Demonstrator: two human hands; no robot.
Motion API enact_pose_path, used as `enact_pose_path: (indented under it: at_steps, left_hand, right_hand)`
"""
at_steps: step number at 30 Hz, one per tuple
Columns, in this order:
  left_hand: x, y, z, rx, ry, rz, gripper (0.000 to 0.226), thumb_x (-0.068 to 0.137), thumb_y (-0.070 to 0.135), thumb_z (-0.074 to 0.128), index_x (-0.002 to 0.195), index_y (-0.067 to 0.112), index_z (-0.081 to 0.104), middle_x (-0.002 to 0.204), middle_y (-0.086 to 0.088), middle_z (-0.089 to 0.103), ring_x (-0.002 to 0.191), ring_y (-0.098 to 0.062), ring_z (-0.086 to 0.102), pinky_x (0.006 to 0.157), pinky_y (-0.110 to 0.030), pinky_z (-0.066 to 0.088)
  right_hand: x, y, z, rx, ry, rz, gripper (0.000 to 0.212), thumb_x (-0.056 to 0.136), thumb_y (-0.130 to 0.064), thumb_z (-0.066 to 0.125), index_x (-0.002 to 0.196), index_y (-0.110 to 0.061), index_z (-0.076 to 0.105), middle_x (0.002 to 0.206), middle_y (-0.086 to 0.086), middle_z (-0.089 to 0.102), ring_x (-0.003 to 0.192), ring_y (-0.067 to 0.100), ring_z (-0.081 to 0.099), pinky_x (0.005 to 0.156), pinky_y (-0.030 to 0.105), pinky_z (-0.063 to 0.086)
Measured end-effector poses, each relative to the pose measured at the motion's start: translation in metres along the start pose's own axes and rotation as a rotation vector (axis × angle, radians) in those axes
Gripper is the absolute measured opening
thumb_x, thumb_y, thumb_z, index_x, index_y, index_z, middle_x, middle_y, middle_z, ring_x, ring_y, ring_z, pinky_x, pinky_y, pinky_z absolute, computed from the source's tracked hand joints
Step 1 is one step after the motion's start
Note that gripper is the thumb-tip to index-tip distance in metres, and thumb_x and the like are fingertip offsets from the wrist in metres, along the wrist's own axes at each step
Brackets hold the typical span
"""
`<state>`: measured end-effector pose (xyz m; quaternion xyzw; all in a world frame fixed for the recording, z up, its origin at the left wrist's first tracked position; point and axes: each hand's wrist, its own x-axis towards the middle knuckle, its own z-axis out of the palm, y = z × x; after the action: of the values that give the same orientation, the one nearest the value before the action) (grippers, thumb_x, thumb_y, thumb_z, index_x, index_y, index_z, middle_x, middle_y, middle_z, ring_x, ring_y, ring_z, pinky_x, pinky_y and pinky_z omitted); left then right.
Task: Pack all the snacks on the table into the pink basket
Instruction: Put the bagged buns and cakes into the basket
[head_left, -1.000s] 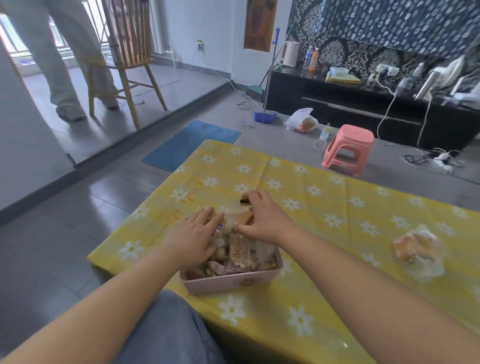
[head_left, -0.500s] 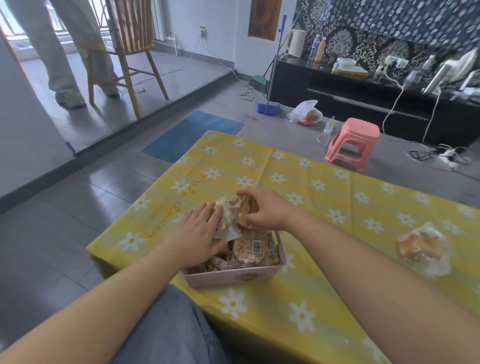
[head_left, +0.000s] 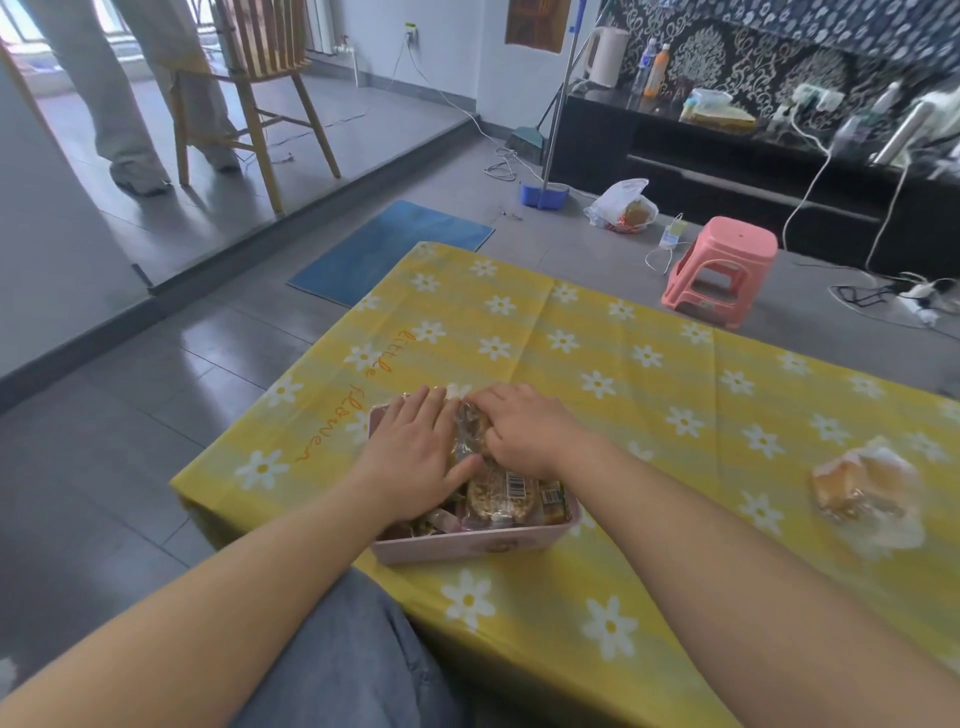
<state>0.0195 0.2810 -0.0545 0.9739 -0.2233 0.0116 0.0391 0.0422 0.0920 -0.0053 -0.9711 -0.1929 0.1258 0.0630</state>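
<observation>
Head view:
- my left hand (head_left: 415, 457) lies flat, fingers spread, pressing the snacks (head_left: 501, 493) in the basket (head_left: 467, 543).
- my right hand (head_left: 524, 434) pinches a wrapped snack (head_left: 470, 431) over the basket.
- one bun (head_left: 857, 483) sits well apart on the table (head_left: 675, 364).

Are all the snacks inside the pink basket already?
No, one clear-wrapped bread snack lies on the yellow flowered tablecloth, apart from the pink plastic basket.

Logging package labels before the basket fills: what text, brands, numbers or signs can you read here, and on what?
"little flower": orange script on the yellow tablecloth, left of the pink basket.
Barcode on the clear snack pack in the basket: digits too small to read.
Green label beside it: blurred.
Bottles on the cabinet: unreadable.
</observation>
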Motion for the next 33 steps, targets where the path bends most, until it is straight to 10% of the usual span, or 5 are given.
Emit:
enact_pose_path:
  at_steps: [10, 20, 33]
  left_hand:
    - [-0.006, 0.001, -0.012, -0.247, 0.019, -0.053, 0.102, 0.083, 0.084, 0.001, 0.158, 0.015, 0.002, 0.166, -0.006, 0.005, 0.151, -0.018, -0.001, 0.121, -0.04, -0.002]
    - [0.032, 0.066, -0.084, -0.371, 0.133, 0.049, 0.076, 0.097, 0.065, 0.018, 0.157, 0.018, 0.018, 0.162, -0.003, 0.024, 0.146, -0.02, 0.022, 0.116, -0.037, 0.019]
    - [0.117, 0.224, -0.049, -0.314, 0.012, 0.307, 0.065, 0.098, 0.058, 0.031, 0.152, 0.021, 0.029, 0.156, -0.009, 0.031, 0.14, -0.029, 0.034, 0.111, -0.042, 0.03]
  right_hand:
    - [-0.005, -0.005, 0.0, 0.064, 0.088, 0.062, 0.079, 0.088, -0.028, 0.038, 0.155, -0.043, 0.0, 0.167, -0.008, 0.011, 0.153, 0.021, -0.007, 0.114, 0.066, 0.007]
    - [-0.064, 0.072, -0.024, 0.136, 0.421, 0.344, 0.057, 0.097, -0.034, 0.036, 0.153, -0.033, 0.027, 0.164, 0.004, 0.021, 0.152, 0.026, 0.004, 0.114, 0.055, 0.018]
    - [-0.176, 0.233, -0.004, 0.098, 0.366, 0.89, 0.054, 0.096, -0.042, 0.037, 0.149, -0.028, 0.033, 0.159, 0.005, 0.025, 0.15, 0.031, 0.008, 0.11, 0.061, 0.02]
